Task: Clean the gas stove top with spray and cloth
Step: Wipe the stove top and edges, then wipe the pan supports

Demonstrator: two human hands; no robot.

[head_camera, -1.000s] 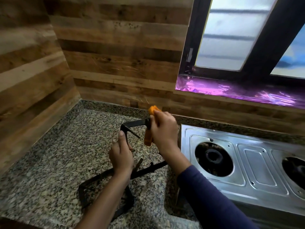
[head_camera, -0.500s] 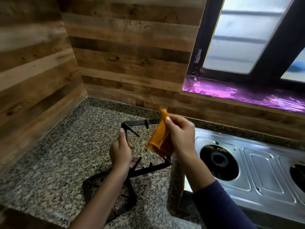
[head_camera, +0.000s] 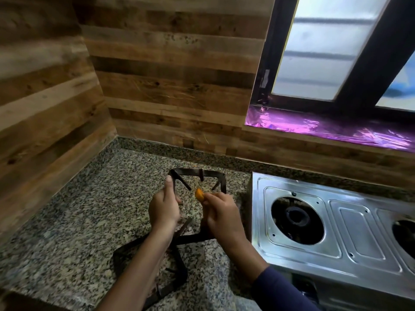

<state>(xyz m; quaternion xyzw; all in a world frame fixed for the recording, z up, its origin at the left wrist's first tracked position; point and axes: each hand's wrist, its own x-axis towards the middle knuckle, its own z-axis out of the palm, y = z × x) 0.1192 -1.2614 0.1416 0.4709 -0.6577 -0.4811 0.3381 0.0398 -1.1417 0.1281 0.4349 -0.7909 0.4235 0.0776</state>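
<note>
The orange cloth [head_camera: 199, 194] has dropped lower, between two black grates [head_camera: 197, 176].

The countertop [head_camera: 74, 221] is granite speckled in grey, black and cream, and the same speckle runs along its low upstand at the wall. The wall panels [head_camera: 175, 86] are wood-grain planks in bands of light tan, mid brown and dark brown. Both pan supports are black: the raised one [head_camera: 197, 173] and the one lying flat [head_camera: 179, 263]. The cloth [head_camera: 199, 194] is orange. The gas stove top [head_camera: 359, 241] is shiny silver steel with black burner wells. The window sill [head_camera: 325, 129] carries a glossy purple-magenta covering, the window frame [head_camera: 368, 57] is black, and its panes are frosted pale grey. The sleeve [head_camera: 283, 292] is dark navy.
</note>
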